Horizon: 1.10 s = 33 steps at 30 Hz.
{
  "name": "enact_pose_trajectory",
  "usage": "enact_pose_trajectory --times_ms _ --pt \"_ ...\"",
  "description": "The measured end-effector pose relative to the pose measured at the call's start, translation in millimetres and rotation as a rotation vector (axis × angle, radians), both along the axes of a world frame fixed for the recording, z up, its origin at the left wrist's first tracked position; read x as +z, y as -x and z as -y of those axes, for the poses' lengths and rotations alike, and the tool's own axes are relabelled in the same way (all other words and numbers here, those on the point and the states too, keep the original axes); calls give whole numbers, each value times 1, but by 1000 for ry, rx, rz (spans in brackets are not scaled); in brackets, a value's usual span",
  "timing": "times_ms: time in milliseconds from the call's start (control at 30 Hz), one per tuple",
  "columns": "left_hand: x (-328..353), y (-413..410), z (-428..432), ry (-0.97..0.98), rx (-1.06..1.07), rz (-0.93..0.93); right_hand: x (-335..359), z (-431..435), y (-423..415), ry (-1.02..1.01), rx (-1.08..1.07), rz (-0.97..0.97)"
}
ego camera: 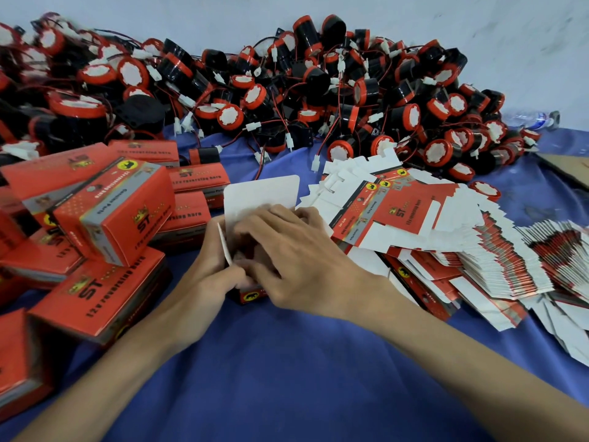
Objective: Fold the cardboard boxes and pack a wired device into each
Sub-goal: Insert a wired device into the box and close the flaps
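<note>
On blue cloth (287, 371) | red printed cardboard box (251, 295) is being gripped by left hand (207, 266) | clasped on top by right hand (296, 250)

Glossy red cardboard boxes (105, 218); matt blue cloth (287, 378); black plastic devices (318, 74)

Head cam — fwd, down, close over hands (271, 250)
</note>
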<state>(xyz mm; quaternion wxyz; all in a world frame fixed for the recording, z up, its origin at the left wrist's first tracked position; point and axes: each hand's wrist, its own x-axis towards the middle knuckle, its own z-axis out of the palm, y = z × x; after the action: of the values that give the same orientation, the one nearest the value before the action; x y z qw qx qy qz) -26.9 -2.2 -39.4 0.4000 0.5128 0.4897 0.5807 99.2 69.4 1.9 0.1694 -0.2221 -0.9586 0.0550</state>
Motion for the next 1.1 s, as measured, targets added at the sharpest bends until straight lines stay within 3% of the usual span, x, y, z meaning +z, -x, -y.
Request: enact_pose_trajectory --times_ms 367,500,600,667,767,867,1000,1100 --pt "2 -1 -4 -11 8 -31 2 -3 -8 -102 142 146" --pt "6 -7 -19 -35 154 80 -2 -3 -11 -44 153 -105" --pt "-2 -7 -6 -17 77 -95 -1 -6 -14 -75 156 -424" --pt "-3 -6 0 45 49 -64 -4 -11 -18 -142 72 -626" --pt "-2 -12 -6 30 152 -157 -17 -11 -26 110 -32 -751" --pt "-1 -14 -8 -10 218 -191 -29 -4 -32 420 25 -792" --pt "0 -10 -6 -52 230 -186 -37 3 -32 567 105 -733" --pt "0 -11 -5 -113 249 -201 -38 4 -31 802 156 -838"
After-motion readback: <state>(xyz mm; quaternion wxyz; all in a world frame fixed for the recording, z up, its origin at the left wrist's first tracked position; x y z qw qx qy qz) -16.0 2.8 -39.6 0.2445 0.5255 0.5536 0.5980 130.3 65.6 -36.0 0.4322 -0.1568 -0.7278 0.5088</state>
